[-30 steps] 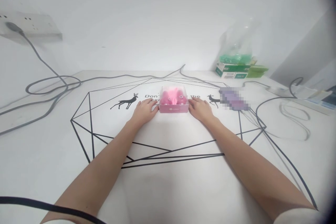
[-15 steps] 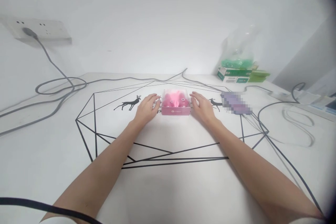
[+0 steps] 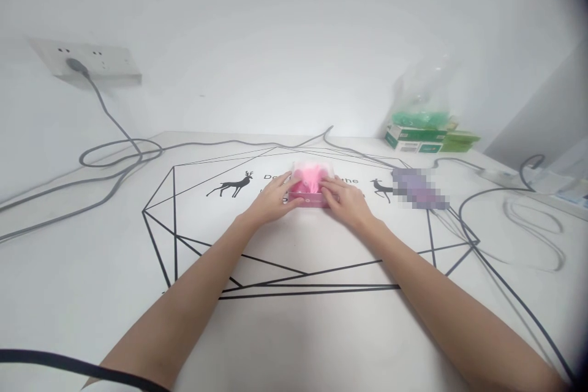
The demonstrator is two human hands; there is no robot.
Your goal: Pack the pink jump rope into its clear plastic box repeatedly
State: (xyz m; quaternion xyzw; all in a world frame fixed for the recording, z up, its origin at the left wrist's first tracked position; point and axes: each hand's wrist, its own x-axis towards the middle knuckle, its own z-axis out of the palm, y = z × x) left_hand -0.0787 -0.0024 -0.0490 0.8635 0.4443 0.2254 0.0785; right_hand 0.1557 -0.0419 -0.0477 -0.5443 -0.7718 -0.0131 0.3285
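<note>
A small pink box (image 3: 307, 200) with a clear top sits on the white table, and something bright pink shows inside it. From the left, my left hand (image 3: 274, 198) grips the box, its thumb along the front and its fingers at the side and top. My right hand (image 3: 345, 199) closes on the opposite side, fingers over the right edge and front corner. Both hands partly cover the box. Blur hides what exactly the pink contents are.
Green-and-white boxes (image 3: 416, 136) with a clear plastic bag (image 3: 420, 101) stand at the back right. A pixelated purple object (image 3: 418, 188) lies right of my right hand. Grey cables (image 3: 122, 162) run along the back and left; a black cable (image 3: 509, 294) crosses the right. A socket strip (image 3: 110, 64) is on the wall.
Both hands have moved inward from beside the box and now hold its two sides. The whole view has shifted slightly right and down.
</note>
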